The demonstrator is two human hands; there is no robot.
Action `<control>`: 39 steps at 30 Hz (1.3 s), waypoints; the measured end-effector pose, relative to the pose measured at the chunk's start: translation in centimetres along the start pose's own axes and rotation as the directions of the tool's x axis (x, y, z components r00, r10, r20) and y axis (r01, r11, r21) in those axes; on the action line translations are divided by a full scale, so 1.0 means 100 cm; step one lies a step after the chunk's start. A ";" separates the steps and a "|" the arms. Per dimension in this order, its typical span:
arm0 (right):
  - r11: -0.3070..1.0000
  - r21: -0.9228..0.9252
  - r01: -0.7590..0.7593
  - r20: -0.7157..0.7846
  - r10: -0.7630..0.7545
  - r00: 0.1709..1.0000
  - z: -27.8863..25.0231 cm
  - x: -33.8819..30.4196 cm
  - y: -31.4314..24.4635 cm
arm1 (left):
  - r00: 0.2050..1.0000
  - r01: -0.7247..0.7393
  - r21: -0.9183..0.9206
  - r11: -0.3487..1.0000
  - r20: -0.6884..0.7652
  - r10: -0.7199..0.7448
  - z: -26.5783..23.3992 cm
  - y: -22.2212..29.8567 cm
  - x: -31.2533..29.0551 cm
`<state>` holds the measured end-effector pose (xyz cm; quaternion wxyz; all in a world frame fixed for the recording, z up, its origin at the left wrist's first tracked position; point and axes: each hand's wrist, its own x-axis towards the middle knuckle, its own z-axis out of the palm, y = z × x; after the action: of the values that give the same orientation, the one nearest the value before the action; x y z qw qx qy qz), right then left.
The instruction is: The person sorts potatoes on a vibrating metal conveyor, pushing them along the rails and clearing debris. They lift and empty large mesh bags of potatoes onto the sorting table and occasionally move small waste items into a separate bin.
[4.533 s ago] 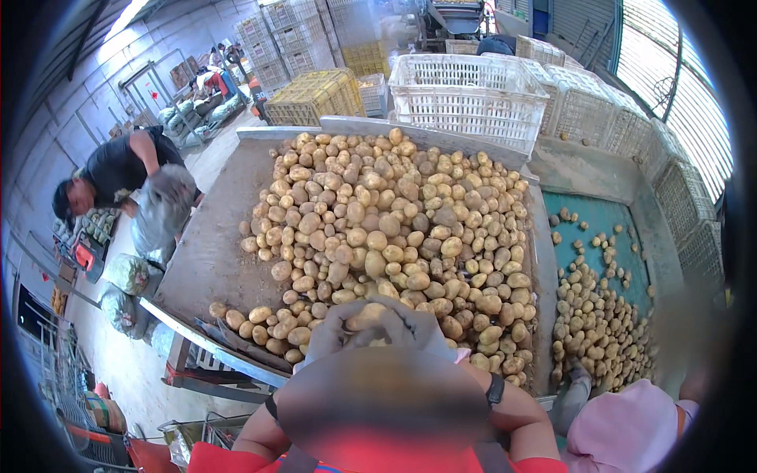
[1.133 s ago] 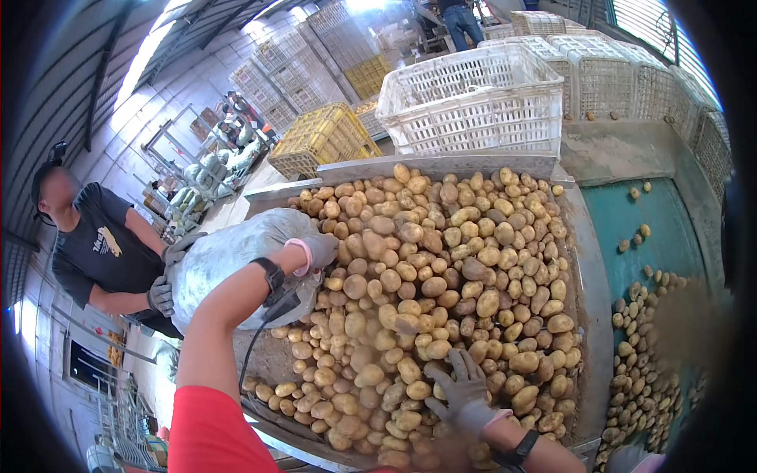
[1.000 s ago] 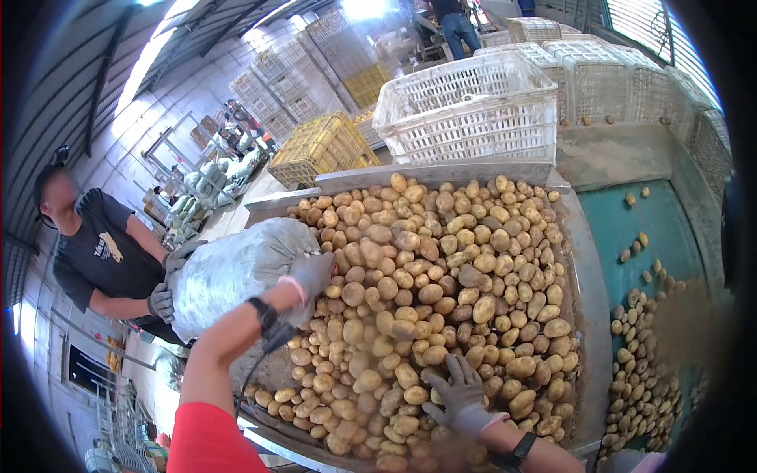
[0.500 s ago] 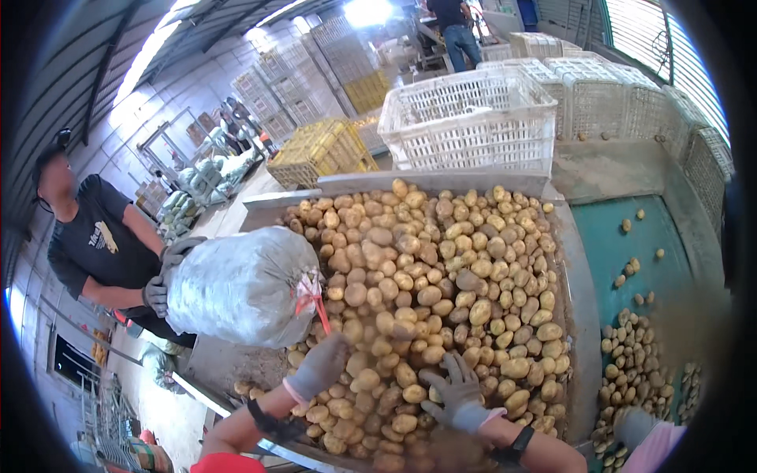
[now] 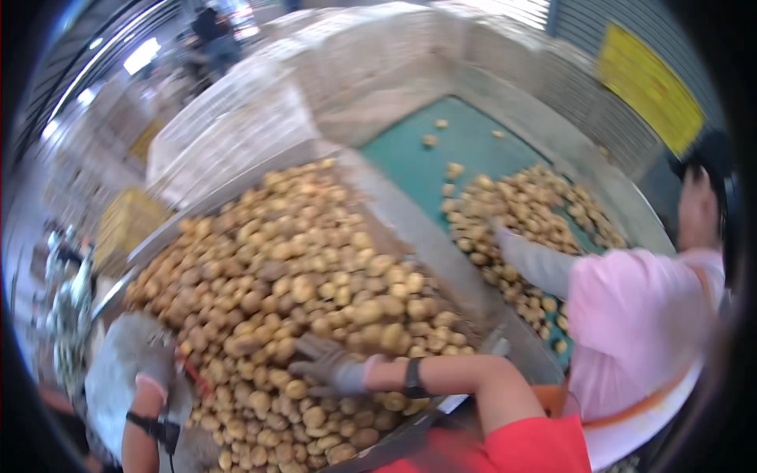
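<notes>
Sack (image 5: 110, 374) far out at 8 o'clock: likely heavy, soft-skinned, best held at both ends; looks pale grey, bulging. Left hand (image 5: 160, 364) on it, finger closure can't tell. Right hand (image 5: 331, 367), fingers wide, on tan roundish potatoes (image 5: 276, 272), centre toward 8, probably firm but bruisable.
</notes>
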<state>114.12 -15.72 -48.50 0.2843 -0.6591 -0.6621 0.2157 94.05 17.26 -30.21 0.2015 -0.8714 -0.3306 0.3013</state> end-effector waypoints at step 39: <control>-0.329 0.631 0.703 -0.153 0.835 0.528 -0.106 -0.063 0.211 | 0.867 -0.104 0.211 0.972 -0.459 0.192 0.039 -0.031 -0.011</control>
<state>136.76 -22.14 -55.14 0.9204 -0.1571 0.1562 0.3222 89.41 19.22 -30.89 0.3300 -0.9198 -0.1745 0.1210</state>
